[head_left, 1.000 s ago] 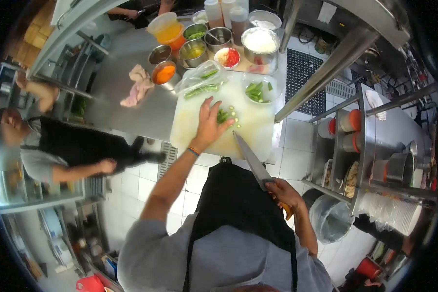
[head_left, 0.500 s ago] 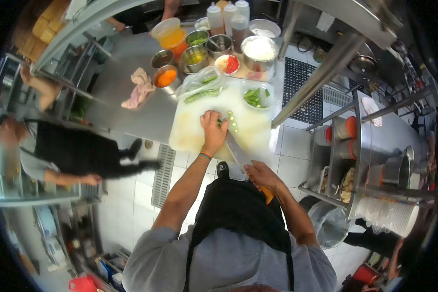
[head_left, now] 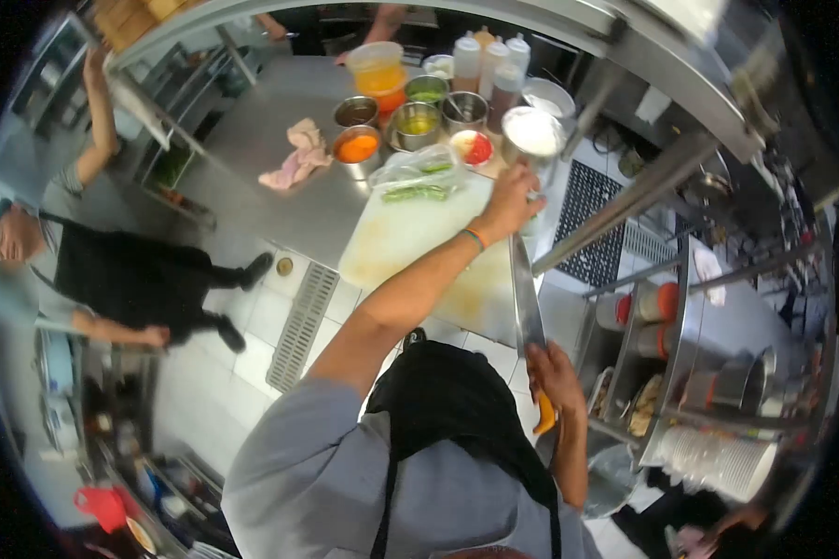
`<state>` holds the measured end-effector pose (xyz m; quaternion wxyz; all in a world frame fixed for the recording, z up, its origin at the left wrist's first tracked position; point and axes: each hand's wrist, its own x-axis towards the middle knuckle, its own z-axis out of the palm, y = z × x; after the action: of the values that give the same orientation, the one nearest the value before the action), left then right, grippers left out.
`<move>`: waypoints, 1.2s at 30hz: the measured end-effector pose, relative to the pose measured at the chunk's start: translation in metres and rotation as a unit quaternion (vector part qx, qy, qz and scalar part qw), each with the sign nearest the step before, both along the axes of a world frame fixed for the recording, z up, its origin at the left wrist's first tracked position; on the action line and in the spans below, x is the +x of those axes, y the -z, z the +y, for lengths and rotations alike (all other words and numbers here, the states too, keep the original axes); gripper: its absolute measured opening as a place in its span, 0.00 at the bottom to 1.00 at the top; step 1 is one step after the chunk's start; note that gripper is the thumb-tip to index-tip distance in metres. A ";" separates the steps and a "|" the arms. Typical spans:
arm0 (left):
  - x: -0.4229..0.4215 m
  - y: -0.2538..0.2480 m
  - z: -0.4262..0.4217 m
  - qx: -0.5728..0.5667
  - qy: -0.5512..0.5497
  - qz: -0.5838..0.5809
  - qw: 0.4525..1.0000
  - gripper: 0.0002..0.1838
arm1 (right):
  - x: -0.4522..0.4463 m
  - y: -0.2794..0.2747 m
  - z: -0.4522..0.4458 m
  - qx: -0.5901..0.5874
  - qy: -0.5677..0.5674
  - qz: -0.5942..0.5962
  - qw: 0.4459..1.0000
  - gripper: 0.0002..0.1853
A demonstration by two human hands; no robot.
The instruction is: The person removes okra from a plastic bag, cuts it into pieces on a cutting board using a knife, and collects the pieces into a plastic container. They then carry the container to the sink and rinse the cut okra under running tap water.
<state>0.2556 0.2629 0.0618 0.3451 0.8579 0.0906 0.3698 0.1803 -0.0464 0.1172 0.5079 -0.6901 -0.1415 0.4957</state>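
My left hand (head_left: 511, 200) reaches across the cutting board (head_left: 382, 238) to its far right side, over the small bowl of green pieces, which it mostly hides. Its fingers are curled, and what lies in them is too small to make out. At the board's right edge, my right hand (head_left: 555, 377) grips a large kitchen knife (head_left: 526, 296) by its yellow-orange handle, blade pointing away from me. Green stalks in a clear plastic bag (head_left: 419, 177) lie at the back of the board.
Behind the board stand metal containers with orange sauce (head_left: 357, 147) and white contents (head_left: 533, 130), plus squeeze bottles (head_left: 466, 63). Raw meat (head_left: 298, 156) lies on the steel table to the left. A steel post (head_left: 625, 200) slants at right. A co-worker in a black apron (head_left: 126, 275) stands left.
My left hand has moved from the middle of the board to the right, over the bowl. The cut green slices no longer show on the board. The knife has swung off to the right.
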 end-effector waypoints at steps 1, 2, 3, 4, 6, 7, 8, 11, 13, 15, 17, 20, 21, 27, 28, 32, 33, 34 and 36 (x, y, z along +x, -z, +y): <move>-0.001 -0.001 0.003 0.014 0.008 -0.030 0.999 0.13 | -0.006 0.002 -0.007 -0.038 0.002 -0.022 0.999 0.15; -0.005 -0.003 0.001 0.027 0.019 -0.058 0.998 0.13 | -0.012 0.006 -0.016 -0.076 0.008 -0.043 0.996 0.15; -0.017 -0.010 0.006 0.027 0.013 -0.064 0.998 0.13 | -0.015 0.016 -0.025 -0.078 0.002 -0.050 0.996 0.15; -0.038 -0.020 0.014 0.037 0.010 -0.058 0.998 0.13 | -0.018 0.028 -0.033 -0.080 -0.001 -0.055 0.995 0.14; -0.062 0.007 0.044 0.079 -0.120 -0.018 0.989 0.16 | -0.022 0.040 -0.035 -0.080 -0.003 -0.047 0.996 0.14; -0.083 0.004 0.062 0.131 -0.150 0.034 0.979 0.20 | -0.027 0.040 -0.031 -0.080 0.013 -0.036 0.996 0.14; -0.100 0.010 0.074 0.151 -0.203 0.057 0.966 0.23 | -0.032 0.041 -0.031 -0.083 0.030 -0.025 0.996 0.14; -0.150 0.033 0.104 0.234 -0.174 0.244 0.925 0.11 | -0.036 0.056 -0.024 -0.080 0.023 -0.052 0.995 0.13; -0.171 0.040 0.094 0.184 -0.133 0.257 0.939 0.09 | -0.036 0.061 -0.015 -0.092 0.021 -0.065 0.993 0.12; -0.184 0.043 0.080 0.129 -0.094 0.271 0.949 0.07 | -0.035 0.068 -0.008 -0.105 0.016 -0.101 0.989 0.13; -0.190 0.037 0.075 0.090 -0.018 0.257 0.962 0.08 | -0.036 0.062 0.003 -0.114 0.011 -0.138 0.984 0.13; -0.184 0.010 0.080 0.157 -0.095 0.073 0.980 0.07 | -0.036 0.042 0.020 -0.164 0.019 -0.164 0.973 0.14; -0.178 0.008 0.089 0.155 -0.094 0.070 0.981 0.07 | -0.034 0.040 0.021 -0.170 0.012 -0.158 0.972 0.14; -0.124 0.031 0.164 0.208 0.019 0.191 0.959 0.13 | -0.033 0.055 0.023 -0.143 0.011 -0.215 0.966 0.15; -0.116 0.034 0.168 0.241 0.021 0.212 0.947 0.14 | -0.034 0.056 0.023 -0.132 0.001 -0.265 0.955 0.15; -0.092 0.039 0.176 0.226 0.053 0.301 0.925 0.17 | -0.028 0.046 0.037 -0.154 -0.005 -0.290 0.945 0.16; -0.091 0.033 0.175 0.230 0.058 0.300 0.924 0.17 | -0.027 0.045 0.040 -0.156 -0.002 -0.289 0.944 0.16; -0.091 0.028 0.175 0.215 0.069 0.310 0.924 0.16 | -0.025 0.043 0.043 -0.158 -0.001 -0.289 0.944 0.16; -0.090 0.017 0.180 0.203 0.082 0.320 0.922 0.16 | -0.021 0.041 0.049 -0.175 0.008 -0.273 0.946 0.17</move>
<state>0.1657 0.4433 0.0449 0.1452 0.9866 0.0481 0.0569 0.1588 0.0024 0.0761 0.3252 -0.8779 -0.1804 0.3017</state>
